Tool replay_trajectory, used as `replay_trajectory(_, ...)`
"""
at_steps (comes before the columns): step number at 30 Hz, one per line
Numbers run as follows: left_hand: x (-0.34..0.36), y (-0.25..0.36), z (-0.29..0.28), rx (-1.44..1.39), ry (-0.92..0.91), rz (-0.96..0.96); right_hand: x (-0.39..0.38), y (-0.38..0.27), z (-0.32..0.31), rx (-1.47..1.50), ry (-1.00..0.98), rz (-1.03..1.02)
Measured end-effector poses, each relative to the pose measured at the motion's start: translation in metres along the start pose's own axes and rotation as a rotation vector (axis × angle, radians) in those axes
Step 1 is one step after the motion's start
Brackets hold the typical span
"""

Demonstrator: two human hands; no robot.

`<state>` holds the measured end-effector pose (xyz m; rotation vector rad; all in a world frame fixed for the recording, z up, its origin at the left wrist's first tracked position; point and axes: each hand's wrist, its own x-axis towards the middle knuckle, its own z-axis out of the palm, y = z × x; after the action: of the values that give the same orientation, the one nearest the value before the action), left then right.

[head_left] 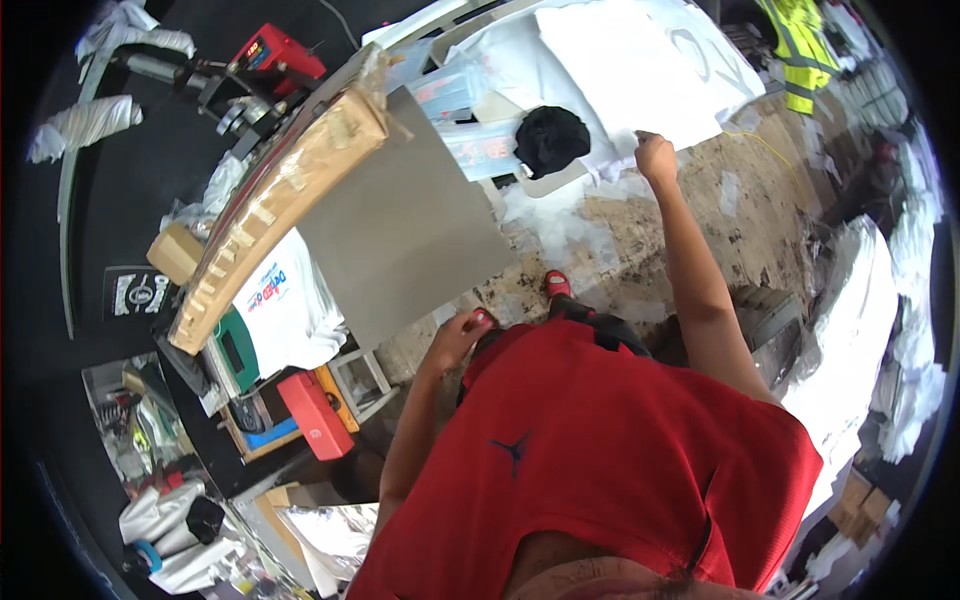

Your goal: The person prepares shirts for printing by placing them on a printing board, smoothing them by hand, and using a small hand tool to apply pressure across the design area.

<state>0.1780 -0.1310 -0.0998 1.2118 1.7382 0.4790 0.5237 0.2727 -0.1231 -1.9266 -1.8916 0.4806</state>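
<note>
At the upper middle, my right hand (pixel 655 158) reaches forward with closed fingers at the near edge of a large white sheet (pixel 625 70); a pinch on that edge is what shows. Dark outlined marks lie on the sheet's right part. I cannot tell whether it is cloth or paper. Left of that hand, a crumpled black cloth (pixel 552 142) lies on pale plastic and card. My left hand (pixel 458 342) hangs low beside my red shirt, fingers curled in, with nothing visible in them. Close to it is the near right edge of a flat grey board (pixel 405 220).
A long taped cardboard box (pixel 285 205) stands along the board's left, beyond it a red device (pixel 277 60). White printed shirts (pixel 290 310) and a red box (pixel 317 415) sit at left. Plastic-wrapped bundles (pixel 845 320) line the right. A yellow cord (pixel 765 145) crosses the worn floor.
</note>
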Motion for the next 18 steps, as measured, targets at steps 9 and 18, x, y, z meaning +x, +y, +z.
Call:
replay_trajectory(9, 0.106, 0.182, 0.009, -0.697, -0.042, 0.32, -0.131, -0.086, -0.137, -0.061, 0.013, -0.465)
replay_trajectory(18, 0.127, 0.13, 0.045, 0.074, -0.349, 0.486, -0.28, -0.121, -0.087, 0.496, -0.797, -0.502)
